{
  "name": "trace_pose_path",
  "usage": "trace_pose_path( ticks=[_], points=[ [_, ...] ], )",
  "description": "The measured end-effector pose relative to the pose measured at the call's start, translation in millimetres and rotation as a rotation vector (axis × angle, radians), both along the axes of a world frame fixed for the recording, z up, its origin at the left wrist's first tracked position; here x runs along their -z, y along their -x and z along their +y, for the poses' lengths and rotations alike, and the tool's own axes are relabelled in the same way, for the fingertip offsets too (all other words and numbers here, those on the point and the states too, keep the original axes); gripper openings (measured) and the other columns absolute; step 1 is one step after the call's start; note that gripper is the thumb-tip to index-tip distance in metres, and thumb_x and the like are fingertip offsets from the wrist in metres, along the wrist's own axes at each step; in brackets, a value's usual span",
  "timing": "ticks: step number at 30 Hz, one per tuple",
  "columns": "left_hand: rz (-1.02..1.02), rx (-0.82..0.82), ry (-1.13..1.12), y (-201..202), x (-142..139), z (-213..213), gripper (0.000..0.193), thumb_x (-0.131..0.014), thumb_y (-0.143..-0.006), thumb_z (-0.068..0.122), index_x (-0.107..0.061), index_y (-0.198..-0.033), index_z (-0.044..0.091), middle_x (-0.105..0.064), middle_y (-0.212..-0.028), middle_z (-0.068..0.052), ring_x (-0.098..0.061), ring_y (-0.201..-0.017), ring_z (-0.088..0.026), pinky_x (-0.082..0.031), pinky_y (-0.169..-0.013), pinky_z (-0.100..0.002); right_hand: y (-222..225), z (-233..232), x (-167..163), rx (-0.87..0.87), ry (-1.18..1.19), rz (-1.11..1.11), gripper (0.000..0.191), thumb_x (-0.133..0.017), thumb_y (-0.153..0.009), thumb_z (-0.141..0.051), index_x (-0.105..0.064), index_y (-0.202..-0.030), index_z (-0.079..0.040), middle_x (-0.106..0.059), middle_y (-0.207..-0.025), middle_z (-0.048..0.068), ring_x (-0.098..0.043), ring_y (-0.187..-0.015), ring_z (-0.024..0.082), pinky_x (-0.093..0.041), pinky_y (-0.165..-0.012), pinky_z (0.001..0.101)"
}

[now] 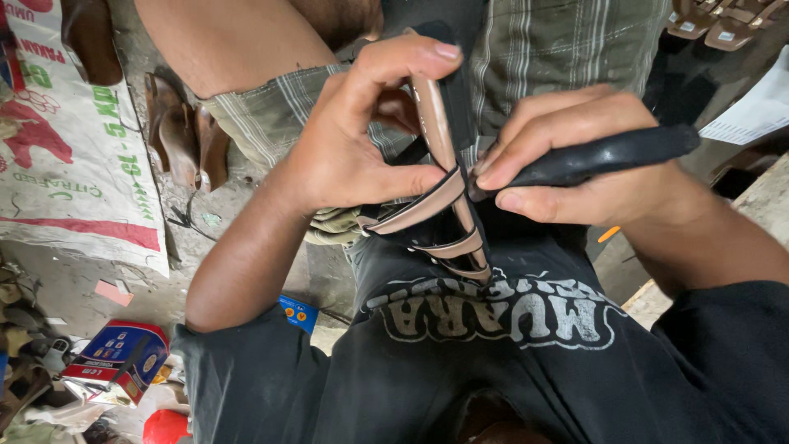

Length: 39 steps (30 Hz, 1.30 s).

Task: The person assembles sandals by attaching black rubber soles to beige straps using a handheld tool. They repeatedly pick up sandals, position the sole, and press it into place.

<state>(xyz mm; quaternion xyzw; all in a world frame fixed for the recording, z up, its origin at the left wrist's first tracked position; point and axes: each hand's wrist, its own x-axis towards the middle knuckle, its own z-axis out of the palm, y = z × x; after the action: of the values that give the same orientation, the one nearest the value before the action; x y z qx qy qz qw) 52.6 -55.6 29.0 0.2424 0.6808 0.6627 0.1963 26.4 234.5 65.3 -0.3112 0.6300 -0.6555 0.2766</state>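
Observation:
My left hand (pixel 353 140) grips a tan leather sandal upper (pixel 436 197), a long strap crossed by several dark-edged bands, held upright over my lap. Thumb and forefinger pinch it at the top and at one cross band. My right hand (pixel 575 160) is closed around a black-handled tool (pixel 608 154), whose tip meets the strap where the upper band crosses. The tool's tip is hidden behind the strap and my fingers. My black printed shirt (pixel 493 345) fills the lower frame.
Brown leather pieces (pixel 185 136) lie on the dirty floor at left beside a printed white sack (pixel 74 156). A red and blue carton (pixel 119 358) and scraps sit lower left. More sandal parts (pixel 715 20) rest top right, paper (pixel 756 111) at right.

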Motion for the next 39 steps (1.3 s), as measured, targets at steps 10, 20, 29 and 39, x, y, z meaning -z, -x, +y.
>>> trace_pose_path(
  ticks=[10,20,29,39],
  points=[
    [0.022,0.023,0.005,6,-15,-6,0.072,-0.093,-0.1,0.016,-0.041,-0.149,0.013,-0.045,-0.155,-0.008,-0.059,-0.136,-0.019,-0.065,-0.101,-0.031,9,-3,-14,0.036,0.019,0.152,0.017,-0.078,-0.084,-0.005,-0.072,-0.099,0.0,-0.073,-0.099,0.016,-0.077,-0.093,0.023,-0.063,-0.084,0.0297],
    [-0.043,0.042,-0.088,9,-17,-3,0.062,-0.088,-0.105,0.011,-0.043,-0.147,0.015,-0.05,-0.148,-0.007,-0.066,-0.124,-0.015,-0.067,-0.101,-0.03,-7,-4,-4,0.186,0.047,0.087,0.017,-0.079,-0.082,-0.003,-0.072,-0.098,0.001,-0.073,-0.098,0.016,-0.077,-0.093,0.023,-0.062,-0.079,0.0283],
    [0.004,0.054,-0.077,7,-22,4,0.058,-0.089,-0.103,0.018,-0.046,-0.143,0.013,-0.057,-0.145,-0.006,-0.072,-0.123,-0.016,-0.066,-0.1,-0.028,2,-5,-25,0.09,-0.056,0.07,0.021,-0.082,-0.08,-0.006,-0.076,-0.1,-0.005,-0.07,-0.089,0.007,-0.071,-0.077,0.017,-0.055,-0.066,0.0257],
    [-0.055,0.042,-0.034,11,-23,7,0.064,-0.087,-0.106,0.02,-0.042,-0.152,0.015,-0.05,-0.154,-0.004,-0.064,-0.123,-0.013,-0.064,-0.097,-0.028,23,9,-29,-0.099,-0.196,0.207,0.021,-0.081,-0.083,-0.007,-0.077,-0.104,-0.006,-0.07,-0.08,0.002,-0.064,-0.06,0.008,-0.046,-0.052,0.0241]
  ],
)
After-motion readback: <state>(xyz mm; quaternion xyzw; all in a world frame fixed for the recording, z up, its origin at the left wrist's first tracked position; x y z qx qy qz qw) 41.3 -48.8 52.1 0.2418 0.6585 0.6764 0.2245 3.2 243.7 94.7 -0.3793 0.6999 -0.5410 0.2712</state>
